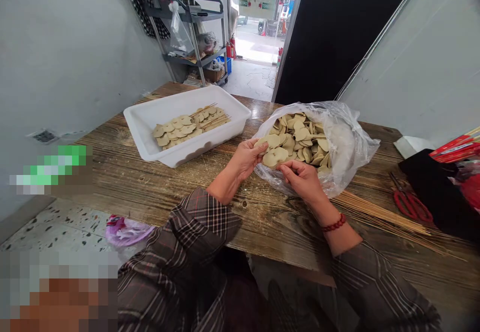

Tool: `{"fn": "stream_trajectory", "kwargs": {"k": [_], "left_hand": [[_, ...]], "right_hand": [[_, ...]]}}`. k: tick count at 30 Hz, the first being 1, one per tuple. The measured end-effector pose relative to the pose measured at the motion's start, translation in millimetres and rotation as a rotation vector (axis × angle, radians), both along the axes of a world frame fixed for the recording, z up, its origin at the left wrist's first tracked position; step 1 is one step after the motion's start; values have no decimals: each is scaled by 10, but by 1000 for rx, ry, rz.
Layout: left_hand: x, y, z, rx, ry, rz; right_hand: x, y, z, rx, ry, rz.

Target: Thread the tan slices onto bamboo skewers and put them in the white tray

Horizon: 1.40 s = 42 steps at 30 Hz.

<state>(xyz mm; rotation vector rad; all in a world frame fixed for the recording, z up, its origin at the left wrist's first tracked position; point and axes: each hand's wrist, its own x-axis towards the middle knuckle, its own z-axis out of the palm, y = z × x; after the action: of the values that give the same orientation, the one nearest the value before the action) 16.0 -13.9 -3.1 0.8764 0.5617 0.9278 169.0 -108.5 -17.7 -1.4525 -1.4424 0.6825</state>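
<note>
Over the near left edge of an open clear plastic bag [350, 142], my left hand [245, 159] is closed on a few flat beige slices [275, 157]. My right hand [302, 178] pinches at the lower edge of the same slices. Whether its fingertips grip the slice itself or a thin skewer is too small to tell. Many loose beige slices [300, 129] fill the bag behind my hands. To the left, a white plastic tub [144, 142] holds slices [180, 128] threaded on thin skewers, laid in rows. Thin bamboo skewers [386, 214] lie on the table right of the bag.
The wooden table [180, 192] carries red-handled scissors [412, 204] and a black box [431, 187] on the right. A grey wheeled cart [206, 17] stands beyond the table near a doorway. A purple plastic bag [125, 232] sits below the table's left edge.
</note>
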Motion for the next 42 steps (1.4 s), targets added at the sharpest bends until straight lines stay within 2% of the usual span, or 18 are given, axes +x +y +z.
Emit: {"fn": "stream_trajectory", "kwargs": {"k": [6,10,21,26,30,42], "left_hand": [[37,-6,-31,-22,23,33],[60,-19,-47,-18,16,25],[123,-101,-82,-9,36,-42],[48,-24,-21,-14,19,7],[4,17,12,-17,3,42],[108,-35,-68,15,47,-22]], "right_hand": [[17,-5,-51,104,-174,-50],[18,-7,-60,116,-210,-65],[41,16,-27,46,-74,-83],[68,25,14,-40,47,-15],[63,21,13,-19,52,1],[77,55,-31,30,56,-40]]}}
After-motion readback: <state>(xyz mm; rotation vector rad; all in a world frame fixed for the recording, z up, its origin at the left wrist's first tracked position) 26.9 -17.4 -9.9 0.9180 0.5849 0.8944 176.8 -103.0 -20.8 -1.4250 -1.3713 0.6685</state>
